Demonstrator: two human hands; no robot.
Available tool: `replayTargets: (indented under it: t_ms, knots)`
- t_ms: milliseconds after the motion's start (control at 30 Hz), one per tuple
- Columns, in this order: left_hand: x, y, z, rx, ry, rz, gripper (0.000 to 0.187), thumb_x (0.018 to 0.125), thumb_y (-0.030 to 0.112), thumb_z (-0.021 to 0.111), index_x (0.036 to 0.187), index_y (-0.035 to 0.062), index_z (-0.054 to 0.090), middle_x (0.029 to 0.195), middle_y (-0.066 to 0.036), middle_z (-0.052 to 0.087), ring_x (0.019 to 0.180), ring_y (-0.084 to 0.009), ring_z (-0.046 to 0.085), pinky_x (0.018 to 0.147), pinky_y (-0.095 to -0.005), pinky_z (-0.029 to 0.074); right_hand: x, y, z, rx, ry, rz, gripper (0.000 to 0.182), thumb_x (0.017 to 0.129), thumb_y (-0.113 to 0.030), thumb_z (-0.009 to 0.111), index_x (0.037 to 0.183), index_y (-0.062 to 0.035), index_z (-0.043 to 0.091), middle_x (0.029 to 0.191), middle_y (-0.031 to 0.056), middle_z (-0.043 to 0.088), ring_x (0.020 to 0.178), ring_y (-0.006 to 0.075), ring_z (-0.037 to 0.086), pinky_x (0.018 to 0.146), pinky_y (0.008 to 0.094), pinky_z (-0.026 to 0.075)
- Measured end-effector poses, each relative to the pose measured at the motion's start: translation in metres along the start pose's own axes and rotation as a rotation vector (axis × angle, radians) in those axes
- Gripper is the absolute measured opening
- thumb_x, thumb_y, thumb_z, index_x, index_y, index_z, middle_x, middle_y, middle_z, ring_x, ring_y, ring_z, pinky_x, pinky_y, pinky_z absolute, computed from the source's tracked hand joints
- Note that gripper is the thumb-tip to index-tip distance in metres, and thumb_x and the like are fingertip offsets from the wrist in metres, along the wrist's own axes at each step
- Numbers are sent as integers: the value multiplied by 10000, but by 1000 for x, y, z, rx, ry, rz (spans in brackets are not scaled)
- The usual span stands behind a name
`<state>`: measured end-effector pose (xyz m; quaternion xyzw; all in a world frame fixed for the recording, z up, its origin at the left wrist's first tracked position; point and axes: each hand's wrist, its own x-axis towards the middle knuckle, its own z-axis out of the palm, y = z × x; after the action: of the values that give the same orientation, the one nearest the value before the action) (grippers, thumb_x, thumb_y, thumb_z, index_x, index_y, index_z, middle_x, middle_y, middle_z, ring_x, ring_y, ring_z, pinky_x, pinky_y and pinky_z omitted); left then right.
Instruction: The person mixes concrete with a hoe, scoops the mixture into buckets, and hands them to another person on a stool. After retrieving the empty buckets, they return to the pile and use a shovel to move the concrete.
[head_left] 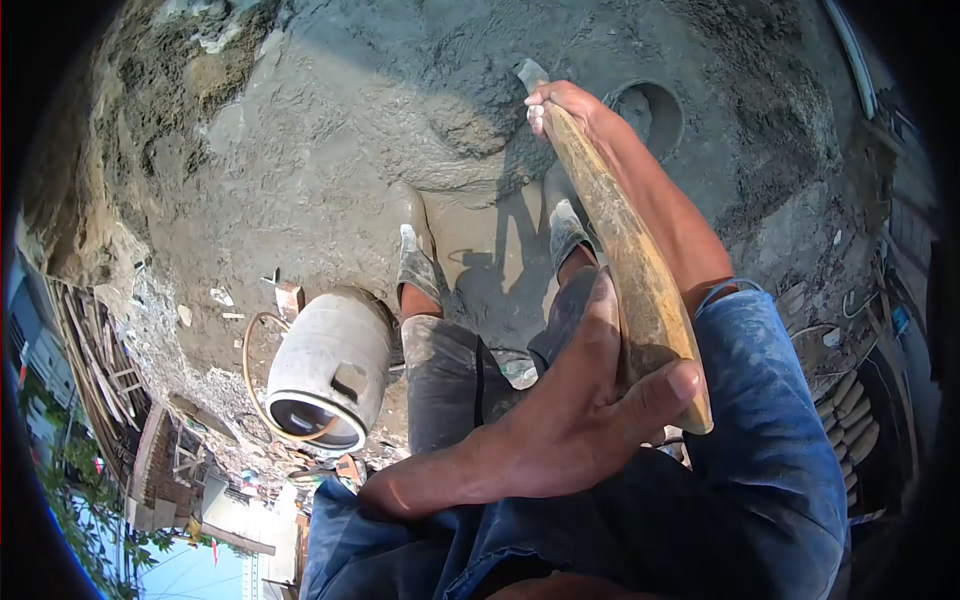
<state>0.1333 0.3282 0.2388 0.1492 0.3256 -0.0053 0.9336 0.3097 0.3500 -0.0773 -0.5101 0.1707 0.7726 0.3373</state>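
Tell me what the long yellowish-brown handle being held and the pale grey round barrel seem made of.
The long yellowish-brown handle looks like worn wood, judging by its dark streaks and patches. The pale grey round barrel is probably matt, mud-smeared plastic, given its smooth, rounded walls; painted metal remains possible.

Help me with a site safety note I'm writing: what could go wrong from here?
The bare right hand has pale residue on its fingertips, so its grip on the wooden handle might slip. Mud-coated footwear stands on wet, uneven grey mix, so footing could give way. The round container sits close to the right hand and could get knocked if the handle swings that way.
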Motion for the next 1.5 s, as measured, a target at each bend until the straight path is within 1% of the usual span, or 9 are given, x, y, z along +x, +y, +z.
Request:
replayTargets:
  t_ms: [200, 433, 667, 800, 1200, 1267, 1333, 1400, 1500]
  knots:
    - [-5, 6, 78, 214, -320, -29, 958, 858, 282, 496, 1209, -215, -243, 1087, -388, 463, 909, -360, 586, 833, -348, 458, -135, -22, -26, 255, -16, -61, 123, 781, 8, 516, 732, -55, 422, 608, 41, 473, 494, 135, 503, 454, 263, 469]
    - [-49, 7, 89, 356, -522, -122, 908, 858, 331, 523, 1290, -203, -71, 1228, -413, 333, 1126, -404, 464, 938, -364, 392, -246, -10, -49, 337, 346, -303, 105, 782, -19, 512, 773, -40, 409, 574, 38, 466, 448, 125, 482, 404, 241, 464]
    - [-73, -83, -125, 1121, 149, -478, 321, 650, 119, 623, 949, 14, 573, 791, -209, 616, 766, -319, 629, 693, -389, 477, -156, 100, -32, 395, 613, -549, 137, 753, -5, 546, 772, -56, 421, 571, 38, 445, 488, 163, 494, 465, 315, 470]
    - [-32, -176, -279, 1671, 366, -210, 286, 658, 106, 622, 939, 75, 575, 874, -200, 606, 825, -369, 600, 691, -447, 487, -79, 152, -50, 568, 699, -619, 230, 711, 52, 582, 776, -60, 392, 647, 67, 457, 528, 203, 507, 520, 372, 476]
    - [-49, -199, -258, 1366, 277, 3, 213, 720, 64, 554, 931, 49, 529, 801, -170, 564, 820, -341, 571, 662, -403, 441, -131, 115, -1, 386, 477, -714, 252, 681, 49, 560, 827, -43, 376, 659, 89, 466, 491, 188, 512, 442, 341, 470]
    - [-10, -197, -236, -266, 638, -501, 228, 731, 85, 597, 934, 6, 530, 763, -131, 555, 767, -264, 577, 650, -380, 442, -101, 79, -16, 283, 530, -672, 248, 708, 8, 590, 830, -41, 379, 641, 77, 462, 477, 175, 504, 416, 329, 456]
    - [24, -206, -215, -426, 463, -353, 324, 747, 196, 635, 946, -35, 527, 797, -71, 561, 674, -173, 545, 626, -333, 443, -63, 40, -36, 161, 588, -673, 155, 714, -25, 619, 739, 10, 471, 599, 69, 486, 447, 162, 500, 390, 310, 443]
    - [51, -181, -175, 906, 290, 15, 336, 736, 165, 652, 959, -47, 517, 754, -55, 535, 622, -133, 486, 577, -298, 429, -22, 1, -61, -9, 714, -620, 123, 728, -29, 608, 749, 61, 526, 619, 100, 532, 463, 168, 526, 395, 309, 453]
    - [63, -145, -131, 767, 368, -50, 293, 746, 128, 632, 954, -40, 513, 723, -42, 518, 585, -115, 449, 541, -291, 411, 22, -10, -77, -172, 724, -518, 108, 735, -17, 584, 760, 73, 529, 634, 112, 541, 473, 178, 535, 406, 317, 469]
